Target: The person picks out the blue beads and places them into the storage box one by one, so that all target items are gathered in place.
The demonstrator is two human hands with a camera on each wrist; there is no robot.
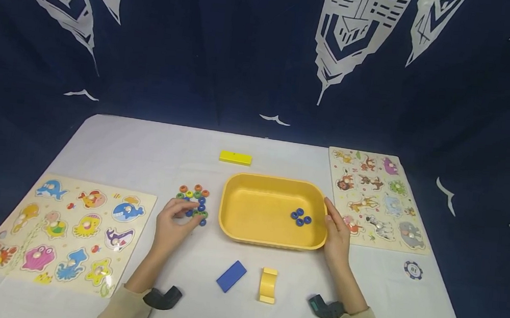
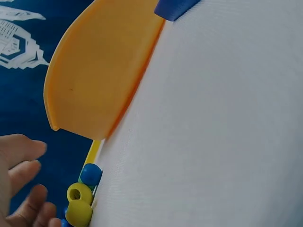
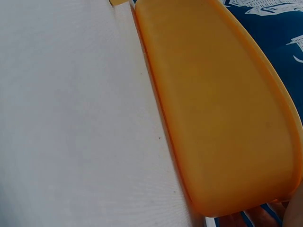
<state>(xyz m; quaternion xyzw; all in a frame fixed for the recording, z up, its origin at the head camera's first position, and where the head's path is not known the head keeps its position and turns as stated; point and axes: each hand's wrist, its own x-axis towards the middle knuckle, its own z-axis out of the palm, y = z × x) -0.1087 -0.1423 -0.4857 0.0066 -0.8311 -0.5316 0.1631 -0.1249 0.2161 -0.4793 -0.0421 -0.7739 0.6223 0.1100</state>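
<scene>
My left hand (image 1: 175, 223) is over a cluster of small round beads (image 1: 198, 188) in red, green, yellow and blue, left of a yellow tray (image 1: 255, 205). Its fingers bend loosely, with a gap between thumb and fingers, and partly hide the beads. In the left wrist view the fingers are beside yellow beads (image 2: 79, 213) and a blue bead (image 2: 91, 174). My right hand (image 1: 337, 238) holds the tray's right end, with fingers (image 3: 232, 220) partly hidden behind the end wall. Several blue beads (image 1: 299, 222) lie inside the tray towards the right.
A blue block (image 1: 232, 276) and a yellow arched block (image 1: 268, 285) lie in front of the tray, a yellow bar (image 1: 235, 157) behind it. Animal puzzle boards flank it: sea animals (image 1: 63, 233) left, land animals (image 1: 380, 202) right. A poker chip (image 1: 413, 270) lies near the right edge.
</scene>
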